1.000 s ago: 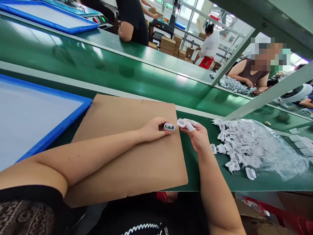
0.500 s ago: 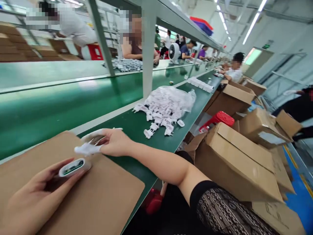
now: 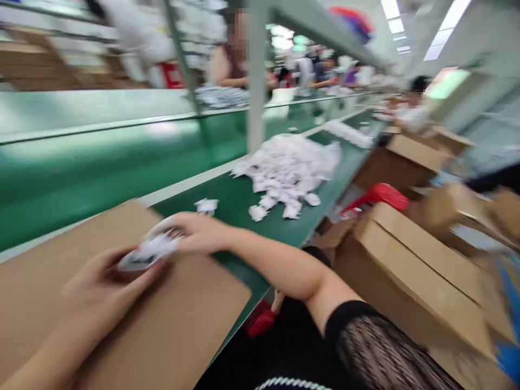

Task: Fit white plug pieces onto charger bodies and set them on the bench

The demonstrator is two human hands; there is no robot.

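White casing (image 3: 132,262) sits in left hand (image 3: 99,284), pale carton label (image 3: 472,238) unreadably blurred.

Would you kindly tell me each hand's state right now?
Left hand: closed, holding a white housing.
Right hand: at the housing; too blurred to tell its grip.

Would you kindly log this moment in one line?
left hand: holds white casing | right hand: white-covered fingertips at casing, contact blurred | below: cardboard sheet | green bench: pile of white plug pieces
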